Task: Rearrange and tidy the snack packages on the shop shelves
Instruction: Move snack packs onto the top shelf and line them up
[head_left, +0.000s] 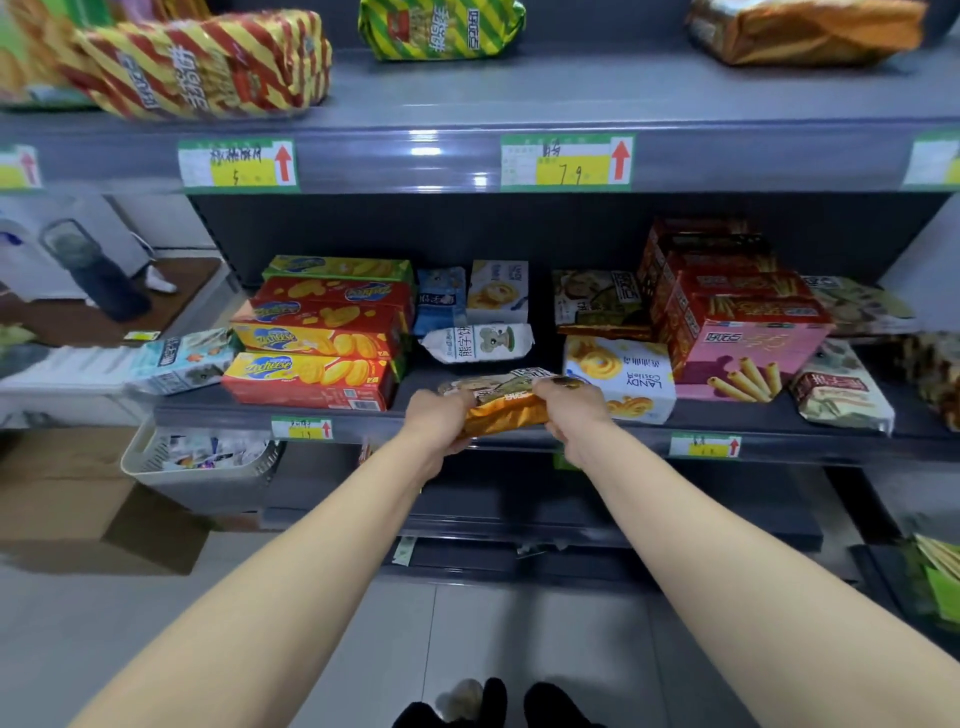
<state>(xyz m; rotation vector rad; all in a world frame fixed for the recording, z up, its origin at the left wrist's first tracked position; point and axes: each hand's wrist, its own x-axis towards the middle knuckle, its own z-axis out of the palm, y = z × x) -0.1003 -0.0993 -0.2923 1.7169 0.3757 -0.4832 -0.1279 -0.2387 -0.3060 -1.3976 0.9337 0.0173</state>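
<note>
We grip an orange snack packet (506, 404) with our left hand (440, 415) and right hand (571, 402) at the front edge of the middle shelf (519, 434), between red biscuit boxes (311, 382) and a white cookie box (621, 376).

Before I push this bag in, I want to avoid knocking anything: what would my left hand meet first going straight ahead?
Probably the white bear-print pouch lying flat behind the orange bag that your left hand grips; depth is unclear, but bare shelf seems to lie between.
</note>
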